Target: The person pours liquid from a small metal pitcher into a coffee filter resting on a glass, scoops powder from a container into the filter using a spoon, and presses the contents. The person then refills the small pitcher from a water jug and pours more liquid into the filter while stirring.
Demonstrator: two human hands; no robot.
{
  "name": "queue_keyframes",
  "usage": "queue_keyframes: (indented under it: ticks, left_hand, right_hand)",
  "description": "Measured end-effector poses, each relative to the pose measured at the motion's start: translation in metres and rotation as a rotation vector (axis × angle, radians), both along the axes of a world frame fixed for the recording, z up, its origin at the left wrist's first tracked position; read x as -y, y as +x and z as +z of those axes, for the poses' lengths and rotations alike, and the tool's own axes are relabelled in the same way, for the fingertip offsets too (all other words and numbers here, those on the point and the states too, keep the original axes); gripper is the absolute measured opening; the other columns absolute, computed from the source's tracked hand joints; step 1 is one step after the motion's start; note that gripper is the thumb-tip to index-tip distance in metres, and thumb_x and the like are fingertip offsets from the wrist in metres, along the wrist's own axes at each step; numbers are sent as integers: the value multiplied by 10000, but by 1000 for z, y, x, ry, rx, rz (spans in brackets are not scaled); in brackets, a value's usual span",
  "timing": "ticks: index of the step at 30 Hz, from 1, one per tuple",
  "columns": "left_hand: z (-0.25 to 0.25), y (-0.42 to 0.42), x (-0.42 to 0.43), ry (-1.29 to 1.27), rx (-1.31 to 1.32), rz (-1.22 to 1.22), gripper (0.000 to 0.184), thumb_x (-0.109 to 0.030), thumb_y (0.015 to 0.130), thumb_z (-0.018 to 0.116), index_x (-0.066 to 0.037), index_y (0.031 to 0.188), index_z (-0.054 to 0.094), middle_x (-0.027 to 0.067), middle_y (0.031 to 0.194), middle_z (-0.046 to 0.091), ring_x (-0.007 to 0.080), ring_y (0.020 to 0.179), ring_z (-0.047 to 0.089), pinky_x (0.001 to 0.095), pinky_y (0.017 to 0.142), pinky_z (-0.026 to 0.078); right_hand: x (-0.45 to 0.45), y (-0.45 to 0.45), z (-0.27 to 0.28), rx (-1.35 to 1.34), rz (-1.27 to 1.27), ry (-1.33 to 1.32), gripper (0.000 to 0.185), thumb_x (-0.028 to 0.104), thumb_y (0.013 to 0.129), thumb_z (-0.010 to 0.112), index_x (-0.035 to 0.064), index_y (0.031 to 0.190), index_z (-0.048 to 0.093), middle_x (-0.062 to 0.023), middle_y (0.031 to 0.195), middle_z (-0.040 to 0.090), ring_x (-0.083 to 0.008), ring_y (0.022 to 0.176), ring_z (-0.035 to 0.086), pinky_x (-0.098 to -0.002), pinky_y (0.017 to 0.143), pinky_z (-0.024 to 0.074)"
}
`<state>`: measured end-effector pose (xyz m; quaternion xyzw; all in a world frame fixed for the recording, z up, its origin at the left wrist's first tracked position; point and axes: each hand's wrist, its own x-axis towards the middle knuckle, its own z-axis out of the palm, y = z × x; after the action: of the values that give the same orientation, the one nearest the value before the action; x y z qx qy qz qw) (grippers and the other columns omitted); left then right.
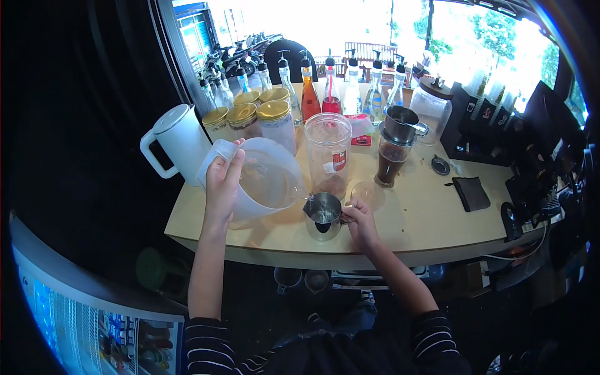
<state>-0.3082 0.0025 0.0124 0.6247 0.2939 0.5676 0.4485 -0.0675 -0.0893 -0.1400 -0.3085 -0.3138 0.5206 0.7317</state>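
My left hand (226, 181) is closed round the handle of a large translucent plastic pitcher (265, 178). The pitcher is tilted to the right, its lip close to a small metal jug (324, 209); clear liquid seems to show at the lip. With my right hand (359, 220) I grip the jug's handle, holding it near the counter's front edge. Just behind the jug stands a tall clear plastic jar (329, 147) with a red label. To its right, a metal drip filter (402, 124) sits on a glass of dark brown liquid (390, 161).
A white kettle (178, 140) stands at the left of the wooden counter (431, 219). Gold-lidded jars (275, 111) and several pump bottles (310, 94) line the back. At right lie a round black lid (440, 165) and a dark folded cloth (471, 193).
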Motion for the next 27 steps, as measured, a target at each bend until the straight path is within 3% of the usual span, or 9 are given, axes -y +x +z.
queue_keyframes:
  ticks: [5,7,27]
  left_hand:
    - [0,-1,0,10,-9,12,348,-222,960,537,22,1208,531,113,1221,586,144,1137,523,308,1021,358]
    - [1,-1,0,-1,19,-8,386,-215,942,574,50,1213,496,120,1233,552,151,1098,538,301,960,425]
    - [1,-1,0,-2,18,-13,395,-215,941,576,50,1221,493,122,1239,549,146,1084,544,295,951,427]
  right_hand:
    - [2,-1,4,10,-6,-26,181,26,858,580,93,724,479,5,649,515,-81,587,471,-258,633,449]
    - [2,0,3,15,-5,-24,181,28,860,579,94,724,478,5,649,515,-82,586,470,-261,632,451]
    - [0,2,-3,-4,18,27,160,31,861,584,94,745,492,-11,675,561,-95,613,527,-279,648,474]
